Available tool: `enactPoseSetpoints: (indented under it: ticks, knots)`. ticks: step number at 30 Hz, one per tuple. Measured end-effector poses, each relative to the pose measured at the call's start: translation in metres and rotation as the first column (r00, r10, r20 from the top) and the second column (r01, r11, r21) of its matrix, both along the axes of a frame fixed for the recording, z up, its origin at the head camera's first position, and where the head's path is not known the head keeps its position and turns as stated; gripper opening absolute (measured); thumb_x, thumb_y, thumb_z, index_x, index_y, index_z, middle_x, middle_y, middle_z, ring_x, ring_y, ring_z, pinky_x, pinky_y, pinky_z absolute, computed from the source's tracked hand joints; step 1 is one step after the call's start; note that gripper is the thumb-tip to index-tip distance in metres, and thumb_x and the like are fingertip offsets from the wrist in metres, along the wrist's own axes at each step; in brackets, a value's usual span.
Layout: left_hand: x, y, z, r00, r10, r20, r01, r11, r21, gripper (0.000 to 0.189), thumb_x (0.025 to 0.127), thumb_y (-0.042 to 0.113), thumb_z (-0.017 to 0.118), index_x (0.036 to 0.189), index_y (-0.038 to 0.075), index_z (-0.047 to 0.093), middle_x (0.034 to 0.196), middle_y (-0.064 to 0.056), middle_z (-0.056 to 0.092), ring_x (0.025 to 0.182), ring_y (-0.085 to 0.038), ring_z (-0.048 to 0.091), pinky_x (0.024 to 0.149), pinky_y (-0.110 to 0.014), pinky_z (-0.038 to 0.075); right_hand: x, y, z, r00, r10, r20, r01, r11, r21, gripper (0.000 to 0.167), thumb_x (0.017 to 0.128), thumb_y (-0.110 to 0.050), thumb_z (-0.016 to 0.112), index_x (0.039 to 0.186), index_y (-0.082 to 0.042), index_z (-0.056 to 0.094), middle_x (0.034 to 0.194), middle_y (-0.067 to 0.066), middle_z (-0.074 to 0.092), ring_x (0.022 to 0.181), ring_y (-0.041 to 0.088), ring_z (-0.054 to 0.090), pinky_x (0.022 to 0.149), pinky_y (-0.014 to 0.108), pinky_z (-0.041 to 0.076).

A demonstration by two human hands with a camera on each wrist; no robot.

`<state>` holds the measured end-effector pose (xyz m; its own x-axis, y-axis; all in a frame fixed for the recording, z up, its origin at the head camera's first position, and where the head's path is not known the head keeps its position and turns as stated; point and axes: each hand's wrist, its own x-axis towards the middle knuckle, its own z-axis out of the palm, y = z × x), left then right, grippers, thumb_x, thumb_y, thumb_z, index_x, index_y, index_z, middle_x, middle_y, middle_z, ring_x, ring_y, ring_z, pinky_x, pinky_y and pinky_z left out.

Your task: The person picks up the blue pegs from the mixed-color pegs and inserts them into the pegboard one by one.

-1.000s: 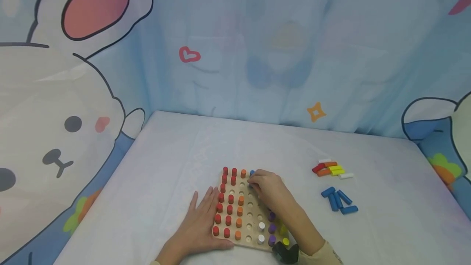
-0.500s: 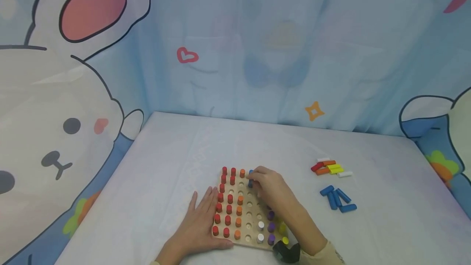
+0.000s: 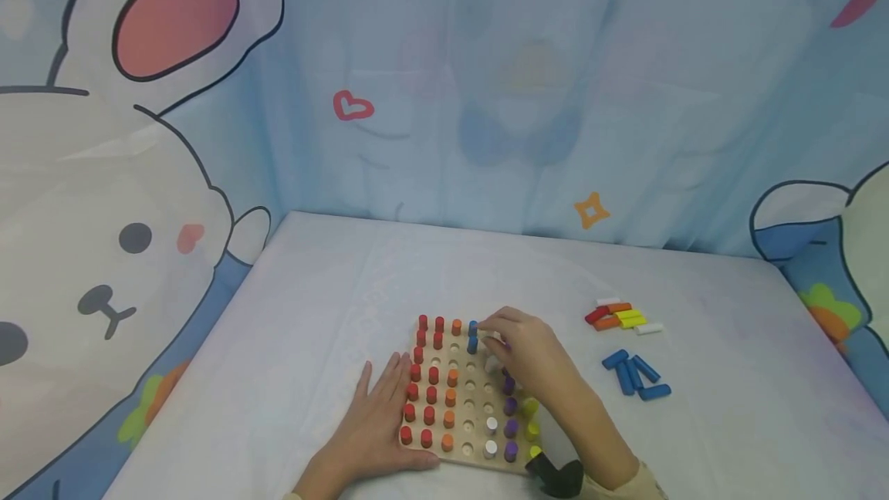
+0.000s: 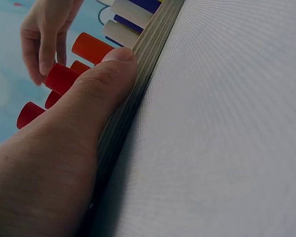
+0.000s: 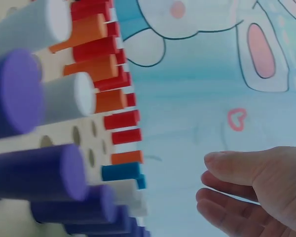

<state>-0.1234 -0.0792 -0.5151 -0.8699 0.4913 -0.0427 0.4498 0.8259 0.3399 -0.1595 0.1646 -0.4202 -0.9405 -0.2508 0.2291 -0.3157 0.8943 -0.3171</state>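
Observation:
A wooden pegboard holds columns of coloured pegs, with several bare holes in the middle. My left hand lies along its left side with straight fingers, the thumb resting at the front edge; in the left wrist view that thumb touches the board's layered edge. Two blue pegs stand in the back rows, the nearer blue peg beside my right fingertips. My right hand hovers over the back right of the board. In the right wrist view its thumb and fingers are apart with nothing between them.
Several loose blue pegs lie on the white cloth right of the board. Behind them is a small pile of red, orange, yellow and white pegs. A patterned curtain stands at the back.
My right hand has let go of the nearer blue peg, which stands in its hole, and has drawn off to the right. The left hand stays at the board's side.

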Motion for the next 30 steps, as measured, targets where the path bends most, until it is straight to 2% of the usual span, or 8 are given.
enactPoseSetpoints:
  ticks: [10, 18, 22, 27, 30]
  knots:
    - [0.000, 0.001, 0.001, 1.000, 0.001, 0.015, -0.002, 1.000, 0.004, 0.131, 0.061, 0.094, 0.041, 0.154, 0.010, 0.005, 0.161, -0.006, 0.007, 0.149, -0.021, 0.004, 0.117, -0.056, -0.003, 0.006, 0.029, 0.022, 0.993, -0.120, 0.001, 0.120, 0.992, -0.036, 0.031, 0.085, -0.024, 0.072, 0.114, -0.014, 0.069, 0.109, 0.006, 0.068, 0.093, 0.025, 0.067, 0.077, 0.040, 0.058]
    - [0.000, 0.001, 0.001, 1.000, -0.001, 0.007, 0.001, 1.000, 0.008, 0.130, 0.061, 0.094, 0.042, 0.154, 0.009, 0.006, 0.161, -0.006, 0.008, 0.149, -0.022, 0.005, 0.117, -0.057, -0.002, 0.001, 0.075, 0.029, 0.984, -0.177, -0.004, 0.176, 0.981, -0.084, 0.034, 0.088, -0.020, 0.069, 0.117, -0.004, 0.066, 0.111, 0.018, 0.066, 0.094, 0.035, 0.066, 0.076, 0.046, 0.057]
    - [0.001, 0.001, 0.001, 1.000, 0.001, 0.011, -0.001, 1.000, 0.014, 0.130, 0.061, 0.094, 0.043, 0.154, 0.009, 0.006, 0.161, -0.006, 0.009, 0.149, -0.022, 0.005, 0.117, -0.057, -0.002, -0.001, 0.095, 0.028, 0.975, -0.223, 0.008, 0.223, 0.973, -0.058, 0.037, 0.088, -0.023, 0.067, 0.117, -0.001, 0.064, 0.112, 0.022, 0.065, 0.097, 0.037, 0.064, 0.080, 0.050, 0.055]
    - [0.001, 0.002, 0.002, 1.000, 0.002, 0.012, -0.003, 1.000, 0.018, 0.131, 0.061, 0.094, 0.043, 0.154, 0.009, 0.006, 0.161, -0.007, 0.009, 0.149, -0.022, 0.006, 0.117, -0.057, -0.002, -0.004, 0.115, 0.024, 0.952, -0.291, 0.091, 0.293, 0.956, 0.001, 0.042, 0.088, -0.025, 0.067, 0.118, 0.003, 0.063, 0.115, 0.026, 0.062, 0.103, 0.041, 0.059, 0.083, 0.054, 0.052]
    - [0.001, 0.001, 0.002, 1.000, 0.004, 0.011, -0.004, 1.000, 0.014, 0.131, 0.060, 0.094, 0.042, 0.154, 0.009, 0.006, 0.161, -0.007, 0.008, 0.149, -0.022, 0.005, 0.117, -0.056, -0.002, -0.006, 0.126, 0.020, 0.929, -0.327, 0.172, 0.327, 0.945, 0.025, 0.045, 0.087, -0.027, 0.068, 0.118, 0.005, 0.062, 0.116, 0.028, 0.060, 0.103, 0.043, 0.057, 0.082, 0.053, 0.053]
